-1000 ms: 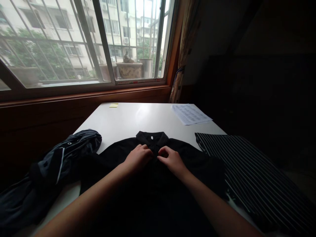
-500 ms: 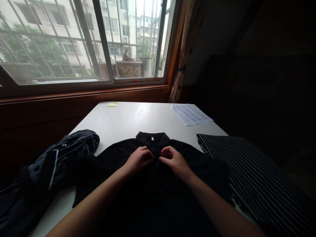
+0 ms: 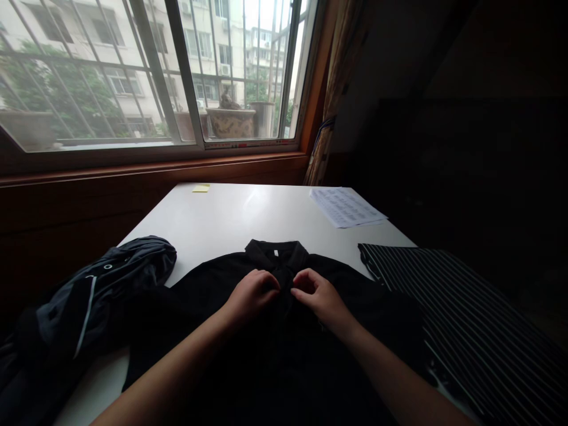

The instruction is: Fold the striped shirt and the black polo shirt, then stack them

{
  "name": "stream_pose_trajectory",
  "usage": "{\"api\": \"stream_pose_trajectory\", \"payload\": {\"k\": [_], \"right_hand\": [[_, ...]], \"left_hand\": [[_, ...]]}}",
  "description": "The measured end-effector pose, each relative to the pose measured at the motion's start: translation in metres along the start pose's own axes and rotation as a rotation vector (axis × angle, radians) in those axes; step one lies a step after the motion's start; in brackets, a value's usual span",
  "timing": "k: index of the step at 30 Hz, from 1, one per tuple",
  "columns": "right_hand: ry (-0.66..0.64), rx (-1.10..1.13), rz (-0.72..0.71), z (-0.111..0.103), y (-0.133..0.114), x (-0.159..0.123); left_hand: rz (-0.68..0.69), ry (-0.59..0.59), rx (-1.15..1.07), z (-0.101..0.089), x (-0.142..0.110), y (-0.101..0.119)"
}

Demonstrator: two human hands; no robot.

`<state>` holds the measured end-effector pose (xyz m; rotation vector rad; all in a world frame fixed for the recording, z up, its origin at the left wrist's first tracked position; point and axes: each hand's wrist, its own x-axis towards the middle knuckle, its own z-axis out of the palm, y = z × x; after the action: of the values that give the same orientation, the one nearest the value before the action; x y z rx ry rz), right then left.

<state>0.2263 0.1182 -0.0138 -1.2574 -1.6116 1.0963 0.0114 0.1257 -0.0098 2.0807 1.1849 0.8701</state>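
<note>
A black collared shirt [image 3: 284, 367] lies spread on the white table [image 3: 217, 219], its collar toward the window and a small white label inside the neck. Just below the collar, my left hand [image 3: 256, 291] is closed in a pinch on the left edge of the front placket. Opposite it, my right hand [image 3: 318, 296] pinches the placket's right edge between thumb and forefinger, the other fingers curled. A narrow gap separates the two hands. Any button between the fingertips is too dark to make out.
To the left lies a bunched dark grey garment [image 3: 133, 266] with white piping. A black-and-white striped garment [image 3: 435, 284] lies on the right. Printed papers [image 3: 346, 207] and a yellow sticky note [image 3: 201, 188] rest toward the back, below the barred window [image 3: 133, 77].
Both hands keep their pinch at the placket and appear slightly lower and to the right. The whole view has shifted a little; the garments lie as before.
</note>
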Motion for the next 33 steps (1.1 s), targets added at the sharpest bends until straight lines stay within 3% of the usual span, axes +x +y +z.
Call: {"api": "stream_pose_trajectory", "payload": {"k": [6, 16, 33], "right_hand": [[0.033, 0.05, -0.037, 0.0039, -0.0034, -0.0025], [0.023, 0.019, -0.032, 0.0098, -0.0056, -0.0031], [0.044, 0.074, -0.023, 0.0085, 0.0016, -0.0028]], "left_hand": [[-0.041, 0.008, -0.002, -0.0002, -0.0009, 0.0041], [-0.168, 0.037, -0.218, -0.0025, 0.003, 0.0074], [-0.21, 0.068, -0.266, 0.0006, 0.0015, 0.0103]]}}
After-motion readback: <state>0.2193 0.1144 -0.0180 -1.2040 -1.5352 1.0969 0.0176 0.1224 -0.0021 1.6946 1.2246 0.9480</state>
